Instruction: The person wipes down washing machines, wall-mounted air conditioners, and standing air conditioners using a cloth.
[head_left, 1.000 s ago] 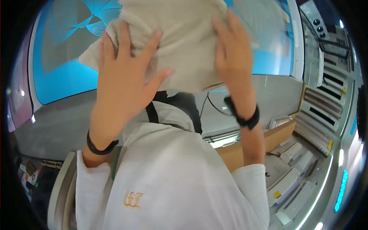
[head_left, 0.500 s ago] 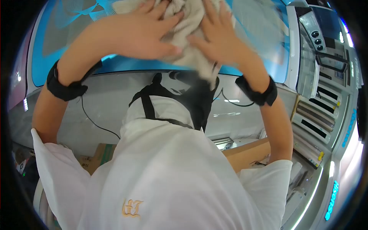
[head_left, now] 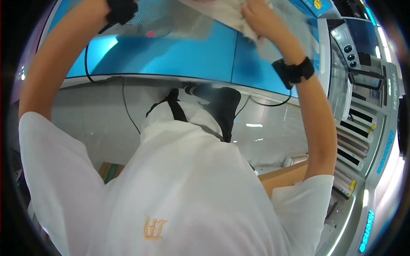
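A pale, creased cloth [head_left: 232,17] lies over the top part of a glossy blue panel [head_left: 171,55], cut off by the frame's upper edge. My right hand [head_left: 265,19] is on the cloth's right end, its fingers bent around the fabric; the fingertips are partly hidden. Past the black band [head_left: 121,10] on my left wrist, the left hand lies outside the picture. A second black band [head_left: 294,71] wraps my right wrist.
Black cables [head_left: 273,104] hang below the panel's near edge. To the right stand an appliance with round knobs [head_left: 348,49] and shelves of long white units [head_left: 356,123]. Cardboard boxes [head_left: 284,173] sit on the floor near my body.
Both hands have moved outward and up from the middle of the panel; the left has left the view. The cloth has shifted up, spread wider, and uncovered the near part of the panel.
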A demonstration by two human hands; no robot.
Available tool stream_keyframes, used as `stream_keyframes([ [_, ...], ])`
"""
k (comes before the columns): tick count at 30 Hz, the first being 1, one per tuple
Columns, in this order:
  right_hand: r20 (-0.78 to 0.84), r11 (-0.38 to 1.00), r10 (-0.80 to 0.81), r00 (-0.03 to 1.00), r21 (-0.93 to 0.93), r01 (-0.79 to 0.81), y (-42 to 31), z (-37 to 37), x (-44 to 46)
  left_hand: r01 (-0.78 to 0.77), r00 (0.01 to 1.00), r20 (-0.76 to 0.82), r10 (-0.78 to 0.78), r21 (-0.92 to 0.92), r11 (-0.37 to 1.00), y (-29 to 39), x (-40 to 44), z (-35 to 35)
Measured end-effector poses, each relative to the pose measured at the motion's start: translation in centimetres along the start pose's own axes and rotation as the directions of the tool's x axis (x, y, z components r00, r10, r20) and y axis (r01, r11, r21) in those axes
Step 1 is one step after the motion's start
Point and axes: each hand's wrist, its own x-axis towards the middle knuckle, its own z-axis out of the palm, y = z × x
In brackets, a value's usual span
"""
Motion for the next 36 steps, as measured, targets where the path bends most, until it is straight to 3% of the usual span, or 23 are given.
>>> stream_keyframes([
  [2,-0.128,0.958,-0.265,0.956,-0.149,0.246,-1.0,2.1,-1.0,-0.217,0.973,-0.064,0.221,0.068,0.974,-1.2,4.4,2.5],
  [3,-0.166,0.908,-0.392,0.905,-0.229,0.351,-1.2,2.9,-2.5,-0.415,0.906,0.150,0.395,0.131,0.900,0.8,2.2,0.9],
  [4,-0.161,0.887,-0.438,0.884,-0.240,0.395,-1.2,3.1,-4.6,-0.304,0.931,-0.160,0.328,0.157,0.940,1.6,-0.4,4.1],
  [6,-0.155,0.835,-0.532,0.832,-0.258,0.486,-1.6,2.8,-8.0,-0.103,0.954,-0.276,0.120,0.074,0.992,3.6,-5.9,6.3],
  [8,-0.121,0.839,-0.508,0.853,-0.292,0.459,1.5,1.8,-8.6,0.099,0.985,0.141,-0.098,0.005,0.995,5.3,-9.4,1.8],
  [9,-0.104,0.841,-0.494,0.863,-0.307,0.445,3.0,1.3,-9.0,0.201,0.916,0.352,-0.193,0.013,0.979,6.4,-9.9,-1.6],
  [11,-0.090,0.818,-0.481,0.872,-0.404,0.409,4.4,-1.0,-7.4,0.297,0.863,0.425,-0.272,0.008,0.955,6.6,-9.7,-1.8],
  [13,-0.119,0.754,-0.517,0.848,-0.531,0.385,5.5,-1.9,-4.9,0.268,0.955,0.140,-0.260,-0.043,0.963,4.8,-7.1,2.1],
  [14,-0.133,0.759,-0.497,0.857,-0.544,0.356,5.4,-1.9,-4.6,0.090,0.983,-0.168,-0.081,0.045,0.995,4.5,-5.6,2.0],
  [15,-0.144,0.763,-0.478,0.866,-0.556,0.328,4.9,-1.6,-4.4,-0.059,0.890,-0.436,0.134,0.181,0.982,4.2,-4.4,1.7],
  [18,-0.205,0.835,-0.458,0.865,-0.433,0.340,3.2,0.9,-6.2,-0.212,0.926,-0.309,0.218,0.055,0.976,2.9,-2.5,2.9],
  [21,-0.147,0.904,-0.349,0.926,-0.311,0.292,1.7,1.0,-11.4,-0.124,0.842,-0.502,0.197,0.175,0.977,1.9,-2.5,8.4],
  [22,-0.110,0.924,-0.291,0.950,-0.288,0.250,1.9,0.7,-12.4,-0.166,0.820,-0.528,0.221,0.151,0.975,1.5,-2.0,9.6],
  [24,-0.087,0.879,-0.335,0.938,-0.387,0.278,5.4,0.3,-11.6,-0.262,0.765,-0.578,0.282,0.121,0.958,0.2,-0.5,10.5],
  [25,-0.073,0.855,-0.348,0.935,-0.433,0.284,7.6,0.0,-11.0,-0.222,0.839,-0.487,0.242,0.099,0.970,0.4,-0.2,9.1],
  [27,-0.144,0.897,-0.354,0.924,-0.333,0.291,12.1,-1.1,-7.3,-0.125,0.948,-0.284,0.142,0.077,0.989,2.3,0.8,4.2],
  [29,-0.215,0.893,-0.434,0.875,-0.230,0.386,14.1,-2.2,-2.8,0.024,0.994,-0.101,-0.039,-0.146,0.989,3.9,5.2,0.9],
  [32,-0.276,0.798,-0.213,0.937,-0.603,0.004,14.3,0.5,0.3,0.080,0.988,-0.108,-0.110,-0.250,0.965,7.0,6.7,-0.5],
  [35,-0.256,0.884,-0.229,0.939,-0.459,0.091,10.2,1.0,-4.3,0.121,0.987,-0.125,-0.105,0.125,0.985,8.9,6.8,1.1],
  [36,-0.218,0.884,-0.248,0.944,-0.449,0.129,9.4,1.0,-6.8,0.058,0.992,-0.115,-0.045,0.109,0.992,8.9,5.9,2.0],
])
